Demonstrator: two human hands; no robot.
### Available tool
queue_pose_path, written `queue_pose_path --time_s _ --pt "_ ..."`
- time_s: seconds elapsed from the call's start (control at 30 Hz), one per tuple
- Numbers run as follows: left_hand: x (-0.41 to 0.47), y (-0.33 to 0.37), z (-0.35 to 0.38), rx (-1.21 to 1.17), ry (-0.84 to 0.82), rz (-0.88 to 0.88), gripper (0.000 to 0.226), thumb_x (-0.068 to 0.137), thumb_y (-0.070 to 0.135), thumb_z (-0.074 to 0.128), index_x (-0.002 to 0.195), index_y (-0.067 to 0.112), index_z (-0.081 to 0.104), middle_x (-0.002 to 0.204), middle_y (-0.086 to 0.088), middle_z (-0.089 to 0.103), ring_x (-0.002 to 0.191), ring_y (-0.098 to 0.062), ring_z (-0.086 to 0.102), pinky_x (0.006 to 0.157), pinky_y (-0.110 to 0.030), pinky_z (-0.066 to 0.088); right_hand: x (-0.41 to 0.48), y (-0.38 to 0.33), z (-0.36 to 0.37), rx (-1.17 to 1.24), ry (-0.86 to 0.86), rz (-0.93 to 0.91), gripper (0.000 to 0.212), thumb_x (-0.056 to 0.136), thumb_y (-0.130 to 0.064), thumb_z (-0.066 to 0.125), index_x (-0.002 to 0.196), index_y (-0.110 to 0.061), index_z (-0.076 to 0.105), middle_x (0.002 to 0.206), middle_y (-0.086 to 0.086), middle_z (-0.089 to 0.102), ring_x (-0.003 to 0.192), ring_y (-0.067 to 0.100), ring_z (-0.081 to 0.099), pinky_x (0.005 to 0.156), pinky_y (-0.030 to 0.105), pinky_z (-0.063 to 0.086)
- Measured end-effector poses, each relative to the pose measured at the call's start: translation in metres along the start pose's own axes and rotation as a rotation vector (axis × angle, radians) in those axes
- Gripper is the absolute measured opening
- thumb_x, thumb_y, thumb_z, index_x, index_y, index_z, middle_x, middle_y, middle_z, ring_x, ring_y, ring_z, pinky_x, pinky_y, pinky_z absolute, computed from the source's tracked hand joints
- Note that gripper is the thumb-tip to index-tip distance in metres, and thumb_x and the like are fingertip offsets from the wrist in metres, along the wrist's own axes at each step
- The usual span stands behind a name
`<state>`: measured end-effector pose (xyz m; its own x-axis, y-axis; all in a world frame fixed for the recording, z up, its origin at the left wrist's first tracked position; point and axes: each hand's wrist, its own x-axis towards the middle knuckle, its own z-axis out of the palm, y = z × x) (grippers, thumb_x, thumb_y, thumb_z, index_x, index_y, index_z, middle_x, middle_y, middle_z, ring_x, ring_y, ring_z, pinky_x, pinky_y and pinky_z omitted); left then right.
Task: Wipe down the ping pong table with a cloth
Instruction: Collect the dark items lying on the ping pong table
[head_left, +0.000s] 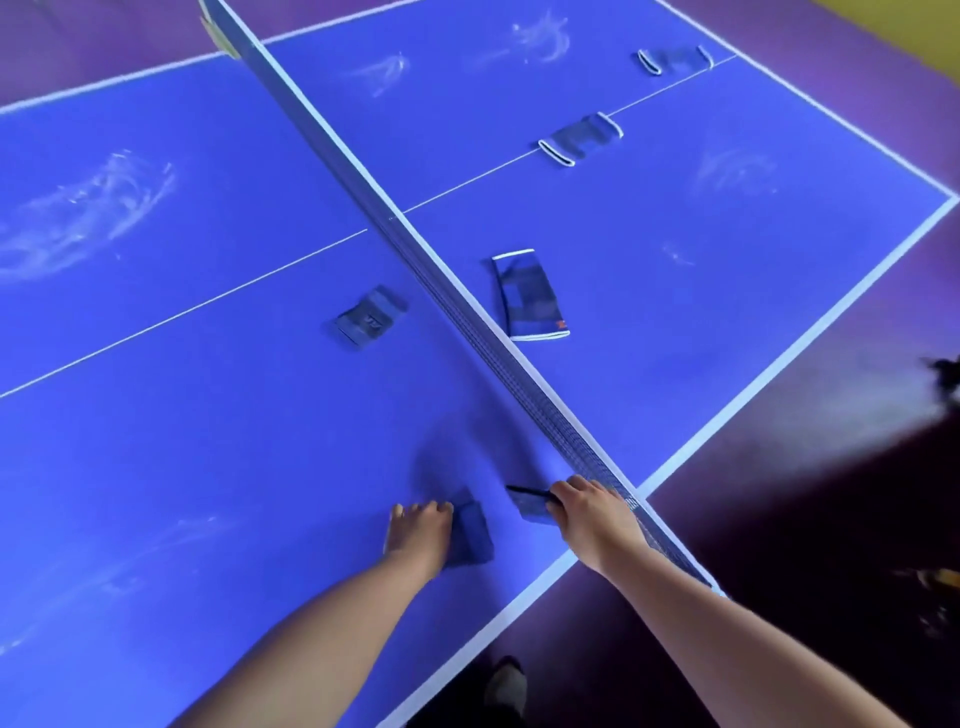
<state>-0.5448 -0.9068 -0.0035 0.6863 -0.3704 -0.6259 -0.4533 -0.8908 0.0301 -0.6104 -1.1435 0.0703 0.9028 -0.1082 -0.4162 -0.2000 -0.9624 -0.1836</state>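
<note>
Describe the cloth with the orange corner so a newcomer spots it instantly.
Find the net cutting across the blue table. Halfway along it, on the side away from the left hand and right hand, a dark folded cloth lies beside the net. It alone shows an orange patch at one corner, with white trim at both ends.
</note>
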Motion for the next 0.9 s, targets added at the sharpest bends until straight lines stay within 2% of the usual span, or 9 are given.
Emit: queue_pose_path --time_s 0.1,0.17,0.27,0.37,0.53,0.6,0.67,0.8,0.9 --pt "-0.002 -0.035 -0.018 -0.082 0.081 -0.02 0.02 0.1 0.026 0.05 0.119 0.022 0.051 0.124 0.0 0.06 0.117 -0.027 0.058 0.094 -0.042 0.037 0.023 -0.025 -0.016 -0.02 0.005 -0.042 0.026 0.106 -0.036 0.038 0.114 -0.021 0.057 0.11 -0.002 0.06 0.105 0.025 0.058 0.072 0.032 0.034" --pt "-0.004 -0.062 -0.032 -0.112 0.145 -0.042 0.02 0.101 0.03 0.048 0.119 0.022 0.05 0.124 -0.001 0.059 0.117 -0.027 0.057 0.092 -0.042 0.038 0.041 -0.044 -0.029 -0.015 0.0 -0.045 0.024 0.106 -0.035 0.038 0.113 -0.022 0.057 0.109 -0.002 0.059 0.098 0.026 0.06 0.067 0.032 0.038" --pt "-0.007 -0.107 -0.054 -0.155 0.225 -0.104 0.019 0.101 0.031 0.047 0.118 0.024 0.05 0.121 0.0 0.059 0.114 -0.026 0.058 0.089 -0.041 0.038 0.074 -0.075 -0.047 0.056 0.017 -0.033 0.022 0.105 -0.034 0.039 0.109 -0.021 0.057 0.106 -0.001 0.059 0.09 0.028 0.061 0.067 0.037 0.048" --pt "-0.01 -0.151 -0.078 -0.207 0.262 -0.207 0.02 0.098 0.03 0.051 0.117 0.025 0.049 0.119 0.001 0.059 0.112 -0.024 0.06 0.086 -0.04 0.038 0.113 -0.11 -0.063 0.146 0.041 -0.059 0.022 0.104 -0.032 0.044 0.108 -0.017 0.059 0.104 0.003 0.061 0.09 0.03 0.06 0.07 0.04 0.049" --pt "-0.006 -0.218 -0.11 -0.295 0.331 -0.359 0.012 0.099 0.03 0.042 0.108 0.025 0.049 0.112 0.001 0.06 0.103 -0.023 0.061 0.081 -0.037 0.038 0.193 -0.172 -0.089 0.314 0.02 -0.083 0.013 0.1 -0.024 0.049 0.095 -0.015 0.057 0.086 0.005 0.059 0.075 0.029 0.052 0.061 0.036 0.041" --pt "-0.005 -0.239 -0.114 -0.361 0.354 -0.43 0.014 0.1 0.033 0.041 0.107 0.024 0.049 0.11 0.001 0.059 0.102 -0.024 0.06 0.082 -0.038 0.036 0.228 -0.194 -0.095 0.398 -0.011 -0.067 0.011 0.098 -0.019 0.051 0.098 -0.012 0.06 0.08 0.008 0.058 0.072 0.033 0.051 0.055 0.034 0.036" --pt "-0.001 -0.255 -0.112 -0.422 0.371 -0.513 0.017 0.101 0.035 0.041 0.11 0.023 0.049 0.11 0.0 0.058 0.102 -0.026 0.06 0.085 -0.038 0.037 0.264 -0.214 -0.098 0.496 -0.053 -0.035 0.012 0.095 -0.014 0.055 0.102 -0.006 0.061 0.085 0.017 0.065 0.076 0.039 0.057 0.051 0.031 0.034" --pt "0.014 -0.279 -0.106 -0.442 0.387 -0.573 0.02 0.101 0.035 0.044 0.111 0.02 0.053 0.108 -0.001 0.059 0.101 -0.028 0.062 0.085 -0.038 0.04 0.326 -0.235 -0.096 0.64 -0.121 0.04 0.01 0.093 -0.015 0.057 0.091 -0.006 0.06 0.083 0.012 0.07 0.073 0.027 0.069 0.055 0.033 0.043" --pt "0.026 -0.286 -0.102 -0.476 0.361 -0.597 0.019 0.101 0.035 0.047 0.108 0.019 0.053 0.104 -0.002 0.059 0.098 -0.028 0.062 0.081 -0.037 0.038 0.36 -0.234 -0.085 0.634 -0.135 0.108 0.019 0.096 -0.022 0.05 0.081 -0.011 0.055 0.082 0.012 0.067 0.078 0.031 0.07 0.059 0.035 0.044"
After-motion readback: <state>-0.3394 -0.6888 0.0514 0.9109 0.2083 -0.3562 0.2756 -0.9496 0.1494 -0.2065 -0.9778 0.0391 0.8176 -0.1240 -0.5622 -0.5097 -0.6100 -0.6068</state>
